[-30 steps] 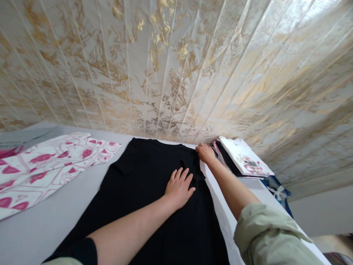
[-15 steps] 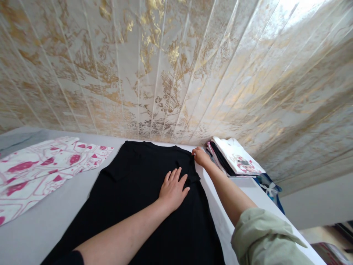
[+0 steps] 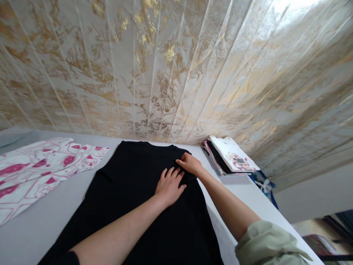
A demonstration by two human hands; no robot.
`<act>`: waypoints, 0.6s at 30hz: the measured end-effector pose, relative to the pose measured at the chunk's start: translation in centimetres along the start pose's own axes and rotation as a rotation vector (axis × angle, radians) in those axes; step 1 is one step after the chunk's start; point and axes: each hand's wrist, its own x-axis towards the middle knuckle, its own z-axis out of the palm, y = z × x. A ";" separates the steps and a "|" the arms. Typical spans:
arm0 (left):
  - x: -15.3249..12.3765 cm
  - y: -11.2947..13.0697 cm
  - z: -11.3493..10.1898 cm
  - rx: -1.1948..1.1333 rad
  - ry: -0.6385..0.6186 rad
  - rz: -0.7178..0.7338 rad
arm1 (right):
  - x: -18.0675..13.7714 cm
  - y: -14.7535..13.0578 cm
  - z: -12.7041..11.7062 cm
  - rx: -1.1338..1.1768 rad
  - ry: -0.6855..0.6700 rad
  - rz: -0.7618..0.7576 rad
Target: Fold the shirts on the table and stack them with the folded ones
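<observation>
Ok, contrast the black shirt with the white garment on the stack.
The black shirt is spread out on the table; the white garment lies folded atop the stack. The black shirt looks plain, while the white garment bears a printed picture. The left hand rests on the black shirt; nothing rests on the white garment. Both are cloth.

The head camera looks forward and down over both hands.

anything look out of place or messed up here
One thing, mildly: the blue cloth juts past the edge of the table beside the folded stack of clothes, so it looks askew. The black shirt lies spread under the left hand; I see nothing spilled or torn.
</observation>
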 end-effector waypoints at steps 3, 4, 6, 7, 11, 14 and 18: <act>0.0 0.1 -0.4 0.000 -0.041 0.043 | -1.3 -2.2 1.1 -0.095 0.007 0.036; 0.0 0.1 -0.6 -0.004 -0.045 0.054 | -1.4 -2.4 1.3 -0.108 0.019 0.044; -0.1 0.0 -0.7 -0.021 -0.036 0.055 | -1.3 -1.9 1.6 -0.061 0.047 0.060; -0.1 0.0 -0.7 -0.034 -0.023 0.043 | -1.1 -1.2 1.5 0.015 0.072 0.080; 0.0 0.0 -0.5 -0.076 0.041 -0.047 | -0.6 4.2 0.4 0.392 0.206 0.277; 0.0 0.0 -0.2 -0.052 0.021 -0.055 | -1.3 8.7 -0.5 0.403 0.238 0.386; 0.0 0.1 -0.1 -0.008 -0.013 -0.022 | -2.7 11.6 -0.6 0.358 0.233 0.466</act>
